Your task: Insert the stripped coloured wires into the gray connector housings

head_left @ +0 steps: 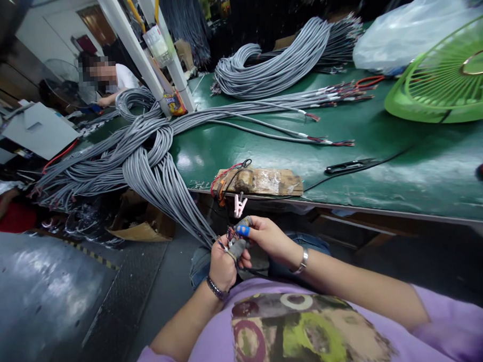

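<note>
Over my lap, my left hand (224, 260) is closed around the end of a grey cable bundle (189, 212), where thin coloured wires (230, 234) stick out. Grey covers wrap its thumb. My right hand (263, 236) is beside it, fingers pinched together at the same wire ends; blue and grey covers are on its fingertips. Just above the hands, a pink clip (240, 205) hangs at the table's edge, below a wooden board (271, 182) with a roundish lump and red and black leads.
The green table (232, 149) holds more cable coils (276, 67), a black tool (348, 166), a green fan (449, 76) and a plastic bag (407, 35). White posts (176, 72) rise from it. Another person (119, 79) is at the back left; a cardboard box (141, 222) is below.
</note>
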A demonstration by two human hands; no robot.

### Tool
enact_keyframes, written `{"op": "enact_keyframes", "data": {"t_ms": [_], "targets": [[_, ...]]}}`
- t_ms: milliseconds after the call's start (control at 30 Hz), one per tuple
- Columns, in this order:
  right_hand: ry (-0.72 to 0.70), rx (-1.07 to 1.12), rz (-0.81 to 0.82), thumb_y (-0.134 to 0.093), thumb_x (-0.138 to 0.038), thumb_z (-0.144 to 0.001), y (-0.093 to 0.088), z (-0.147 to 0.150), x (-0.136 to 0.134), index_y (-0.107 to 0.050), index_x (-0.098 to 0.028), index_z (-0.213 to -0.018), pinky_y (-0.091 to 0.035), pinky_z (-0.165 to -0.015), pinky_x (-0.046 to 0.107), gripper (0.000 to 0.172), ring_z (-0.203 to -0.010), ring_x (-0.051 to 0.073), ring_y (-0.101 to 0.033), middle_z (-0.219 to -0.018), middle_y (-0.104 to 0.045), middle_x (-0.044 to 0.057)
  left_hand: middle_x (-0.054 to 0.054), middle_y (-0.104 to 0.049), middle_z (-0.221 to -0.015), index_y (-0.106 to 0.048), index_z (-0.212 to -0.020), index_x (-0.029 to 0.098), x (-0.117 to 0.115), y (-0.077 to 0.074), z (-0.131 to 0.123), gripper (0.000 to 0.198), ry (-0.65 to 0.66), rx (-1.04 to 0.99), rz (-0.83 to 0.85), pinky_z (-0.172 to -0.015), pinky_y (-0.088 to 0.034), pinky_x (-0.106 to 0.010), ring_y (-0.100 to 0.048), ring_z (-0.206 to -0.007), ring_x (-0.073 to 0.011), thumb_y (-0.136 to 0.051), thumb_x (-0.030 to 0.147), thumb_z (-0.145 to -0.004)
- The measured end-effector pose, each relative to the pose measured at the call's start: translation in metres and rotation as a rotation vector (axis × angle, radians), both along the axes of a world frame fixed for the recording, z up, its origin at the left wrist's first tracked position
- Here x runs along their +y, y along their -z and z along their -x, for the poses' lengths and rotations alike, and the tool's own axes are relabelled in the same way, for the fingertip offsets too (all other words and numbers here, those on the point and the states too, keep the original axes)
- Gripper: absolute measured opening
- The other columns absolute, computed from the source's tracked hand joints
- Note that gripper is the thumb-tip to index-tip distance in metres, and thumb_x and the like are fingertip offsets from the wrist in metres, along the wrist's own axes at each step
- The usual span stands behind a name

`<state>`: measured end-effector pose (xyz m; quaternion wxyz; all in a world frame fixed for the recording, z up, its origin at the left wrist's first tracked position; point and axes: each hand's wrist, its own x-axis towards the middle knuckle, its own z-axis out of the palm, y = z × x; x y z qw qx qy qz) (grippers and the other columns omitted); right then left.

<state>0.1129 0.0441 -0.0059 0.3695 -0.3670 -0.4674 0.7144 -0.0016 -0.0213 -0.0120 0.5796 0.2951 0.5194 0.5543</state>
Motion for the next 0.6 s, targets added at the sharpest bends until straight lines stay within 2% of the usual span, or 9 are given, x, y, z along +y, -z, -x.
{"op": "enact_keyframes", "data": {"t_ms": [67,167,267,400,500,600], "targets": [[0.064,0.053,0.123,-0.071,-0.034,-0.065,0.002,0.001,0.004,-0.056,-0.015,-0.066,-0.034,-0.045,0.019,0.024,-0.047,0.006,-0.040,-0.054,-0.050,-0.005,0.001,-0.060,-0.049,-0.058,-0.072,0.014,-0.001,0.000,0.001,0.027,-0.013,0.010,-0.009,-0.033,-0.029,-0.016,-0.052,-0.033,-0.0087,-0.069,0.039,-0.068],[0.156,0.122,0.287,-0.072,-0.028,-0.064,0.002,-0.005,0.008,-0.056,-0.017,-0.071,-0.038,-0.045,0.017,0.021,-0.048,0.005,-0.042,-0.059,-0.052,-0.005,0.001,-0.060,-0.050,-0.057,-0.072,0.015,-0.002,-0.002,0.004,0.028,-0.103,-0.017,-0.016,-0.034,-0.032,-0.016,-0.052,-0.034,-0.0084,-0.070,0.040,-0.067],[0.061,0.174,0.360,-0.070,-0.027,-0.065,0.000,-0.012,0.006,-0.058,-0.017,-0.075,-0.043,-0.047,0.018,0.019,-0.054,0.006,-0.048,-0.071,-0.057,-0.001,0.002,-0.060,-0.050,-0.058,-0.072,0.015,-0.001,-0.003,0.005,0.028,-0.119,-0.041,-0.015,-0.035,-0.035,-0.017,-0.051,-0.035,-0.0081,-0.070,0.039,-0.066],[-0.112,0.093,0.269,-0.072,-0.038,-0.065,-0.005,-0.010,0.000,-0.057,-0.016,-0.072,-0.040,-0.046,0.018,0.027,-0.052,0.006,-0.046,-0.060,-0.052,-0.003,0.002,-0.059,-0.050,-0.058,-0.074,0.015,0.000,0.000,0.004,0.026,-0.086,-0.031,-0.054,-0.033,-0.031,-0.016,-0.050,-0.034,-0.0076,-0.069,0.038,-0.068],[-0.138,-0.006,0.166,-0.076,-0.040,-0.060,-0.008,-0.005,0.000,-0.055,-0.015,-0.067,-0.035,-0.046,0.019,0.034,-0.048,0.006,-0.043,-0.052,-0.049,-0.006,0.002,-0.059,-0.049,-0.057,-0.073,0.015,0.000,0.002,0.003,0.027,-0.076,-0.005,-0.053,-0.033,-0.030,-0.016,-0.051,-0.034,-0.0075,-0.069,0.038,-0.068],[-0.146,0.001,0.149,-0.076,-0.041,-0.059,-0.007,-0.002,0.000,-0.054,-0.016,-0.066,-0.034,-0.047,0.020,0.034,-0.047,0.006,-0.043,-0.052,-0.052,-0.005,0.002,-0.060,-0.050,-0.056,-0.073,0.015,0.000,0.002,0.002,0.027,-0.092,0.009,-0.030,-0.033,-0.030,-0.016,-0.051,-0.034,-0.0077,-0.069,0.039,-0.067]]}}
